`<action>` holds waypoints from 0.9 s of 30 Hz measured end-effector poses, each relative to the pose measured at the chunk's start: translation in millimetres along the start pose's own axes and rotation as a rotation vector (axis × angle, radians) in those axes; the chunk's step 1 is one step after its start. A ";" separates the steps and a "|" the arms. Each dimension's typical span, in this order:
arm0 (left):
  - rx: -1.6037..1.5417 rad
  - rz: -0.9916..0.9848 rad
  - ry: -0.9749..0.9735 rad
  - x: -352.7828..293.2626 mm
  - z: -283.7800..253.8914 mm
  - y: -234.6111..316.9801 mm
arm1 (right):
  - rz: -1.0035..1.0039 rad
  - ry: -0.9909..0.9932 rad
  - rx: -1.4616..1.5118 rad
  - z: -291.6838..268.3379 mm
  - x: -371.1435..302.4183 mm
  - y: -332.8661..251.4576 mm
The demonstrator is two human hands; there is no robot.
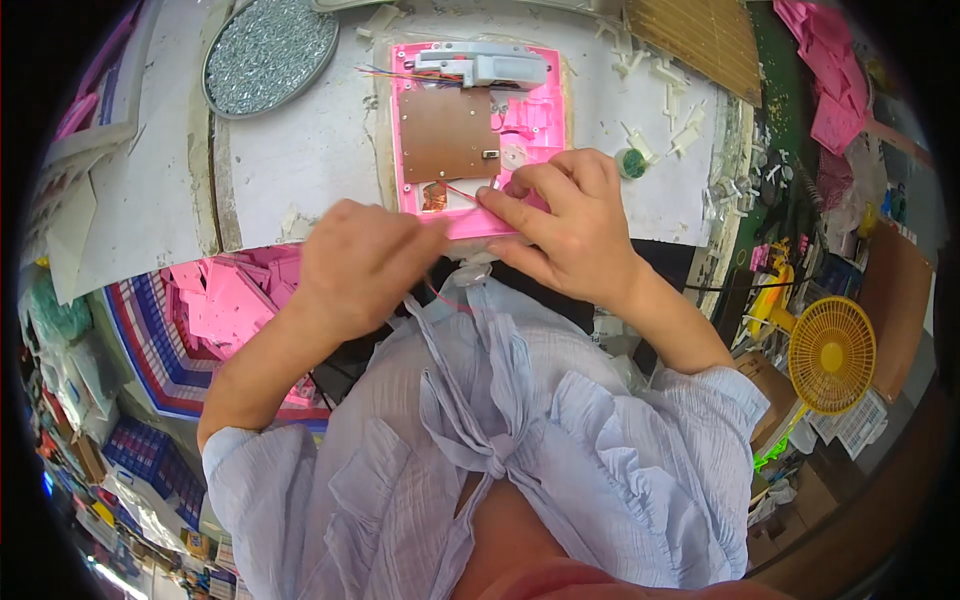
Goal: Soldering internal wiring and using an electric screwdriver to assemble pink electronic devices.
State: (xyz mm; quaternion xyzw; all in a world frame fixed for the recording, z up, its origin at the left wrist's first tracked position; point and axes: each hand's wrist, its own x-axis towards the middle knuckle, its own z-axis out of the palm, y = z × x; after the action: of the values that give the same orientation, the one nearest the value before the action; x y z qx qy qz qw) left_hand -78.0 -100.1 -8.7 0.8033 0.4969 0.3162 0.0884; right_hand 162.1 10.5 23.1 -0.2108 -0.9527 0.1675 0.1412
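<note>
A pink plastic housing (555,100) lies on the bench before me, with a brown circuit board (450,135) screwed into it. A grey-white plastic mechanism (500,68) fills its far end. Close to the board's near edge sits a copper-coloured coil (434,196). My right hand (578,225) grips the housing's near right part, its index fingertip pressing at a red wire (458,190) and its thumb at the near edge. My left hand (350,265) is curled at the near left corner, fingertips smeared by motion; red wire also hangs below them. What they pinch is hidden.
A round tray (330,60) of small metal screws stands at the far left. White plastic pieces (688,130) and a small green-topped round item (630,163) lie to the right. Pink parts (225,305) fill a basket at lower left. A yellow fan (832,355) stands right.
</note>
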 end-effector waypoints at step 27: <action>-0.303 0.190 -0.064 7.6 -2.9 -36.8 | 0.403 0.257 0.408 -100.1 73.5 145.7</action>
State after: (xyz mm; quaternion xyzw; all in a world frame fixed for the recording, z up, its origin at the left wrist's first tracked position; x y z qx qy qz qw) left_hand -104.8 -76.1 -20.0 0.8337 0.3624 0.3686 0.1943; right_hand 183.6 194.0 73.0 -0.3820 -0.8130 0.3517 0.2636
